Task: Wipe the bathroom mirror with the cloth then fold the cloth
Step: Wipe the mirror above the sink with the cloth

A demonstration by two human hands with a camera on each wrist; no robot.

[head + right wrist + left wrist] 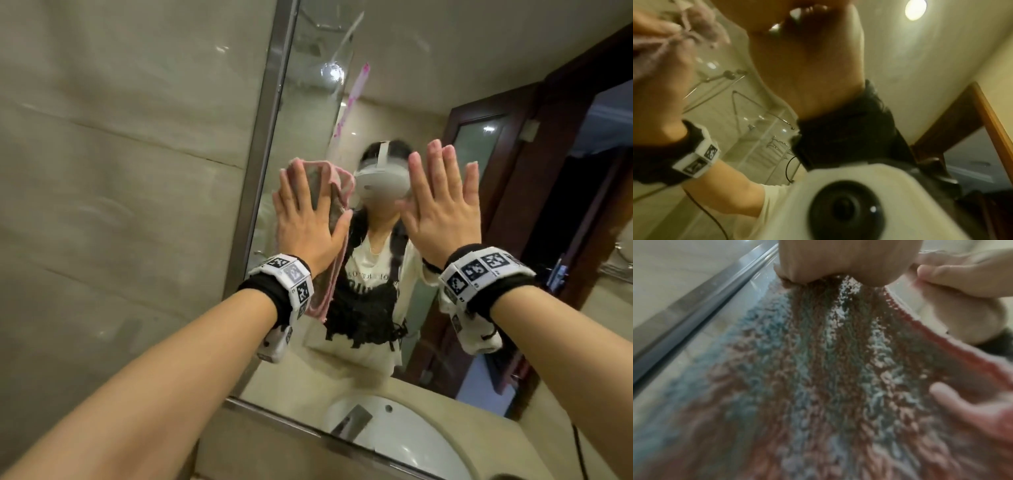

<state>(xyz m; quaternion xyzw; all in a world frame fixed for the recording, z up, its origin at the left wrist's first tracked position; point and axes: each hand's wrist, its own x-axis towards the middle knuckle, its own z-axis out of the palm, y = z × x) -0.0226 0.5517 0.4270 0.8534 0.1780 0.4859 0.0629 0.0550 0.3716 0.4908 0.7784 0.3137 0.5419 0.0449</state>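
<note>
The wall mirror (394, 85) fills the middle of the head view. My left hand (305, 212) lies flat with straight, spread fingers and presses a grey-pink cloth (337, 181) with a pink hem against the glass near the mirror's left frame (263, 154). The cloth's lower part hangs below that wrist. Close up in the left wrist view, the fuzzy cloth (828, 369) is spread on the glass under the heel of the palm (838, 261). My right hand (442, 205) is flat on or just off the bare glass to the right, fingers straight, holding nothing.
A white sink (411, 442) sits in the beige counter below the mirror. Beige wall tiles (120, 171) lie left of the frame. A dark wooden door (565, 154) shows in the reflection at right. In the right wrist view, the glass reflects the wrist camera (846, 211).
</note>
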